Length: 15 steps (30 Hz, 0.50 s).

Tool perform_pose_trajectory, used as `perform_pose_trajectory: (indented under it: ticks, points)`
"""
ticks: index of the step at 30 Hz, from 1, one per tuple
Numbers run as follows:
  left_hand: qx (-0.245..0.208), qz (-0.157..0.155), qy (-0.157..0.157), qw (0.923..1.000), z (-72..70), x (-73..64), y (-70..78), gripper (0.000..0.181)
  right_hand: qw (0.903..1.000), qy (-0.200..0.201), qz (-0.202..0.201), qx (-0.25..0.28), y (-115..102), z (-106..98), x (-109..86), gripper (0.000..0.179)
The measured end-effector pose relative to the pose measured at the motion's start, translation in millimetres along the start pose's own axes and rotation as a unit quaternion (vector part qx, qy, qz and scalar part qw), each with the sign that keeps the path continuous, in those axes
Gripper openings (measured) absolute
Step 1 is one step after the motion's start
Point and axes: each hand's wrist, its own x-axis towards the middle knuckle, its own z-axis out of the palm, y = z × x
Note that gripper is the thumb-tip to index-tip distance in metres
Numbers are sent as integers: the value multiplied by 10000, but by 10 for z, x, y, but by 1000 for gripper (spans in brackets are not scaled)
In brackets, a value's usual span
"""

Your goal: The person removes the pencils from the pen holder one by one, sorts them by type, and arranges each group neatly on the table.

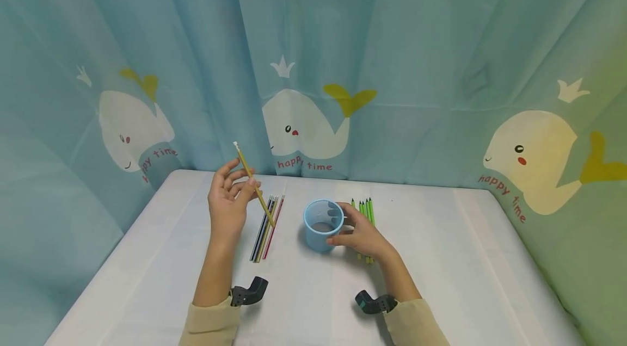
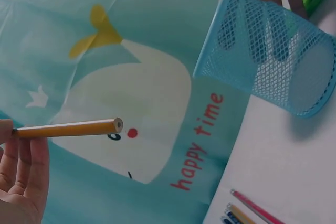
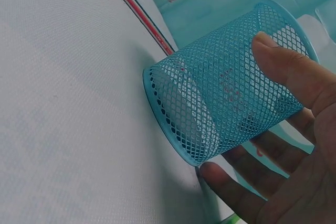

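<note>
A yellow pencil (image 1: 263, 202) slants between the thumb and fingers of my left hand (image 1: 227, 205), its whitish end up and to the left. The left wrist view shows its lower end cut flat, with a dark core. My right hand (image 1: 364, 234) grips a light blue mesh pen cup (image 1: 318, 240) from the right, thumb on the near side and fingers around the far side. The cup's mouth faces up, and its bottom rim is close over the white table. In the right wrist view, the thumb presses the mesh wall near the mouth of the cup (image 3: 210, 87).
Left of the cup, several dark, yellowish and red pencils (image 1: 266, 232) lie side by side on the white tabletop (image 1: 450, 259). Several green pencils (image 1: 371, 212) lie to its right, partly hidden by my right hand. A blue-green curtain (image 1: 421, 134) with whales hangs behind the table.
</note>
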Motion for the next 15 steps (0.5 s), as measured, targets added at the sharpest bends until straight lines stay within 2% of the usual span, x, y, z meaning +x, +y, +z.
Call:
perform_pose_trajectory:
  ticks: [10, 15]
  points:
    - [152, -179, -3, 9997, -48, 16, -55, 47, 10000, -12, -32, 33, -2, -1, 0, 81]
    - [231, -422, -29, 9988, -100, 19, -78, 48, 9999, -38, -93, 9, 33, -9, 6, 78]
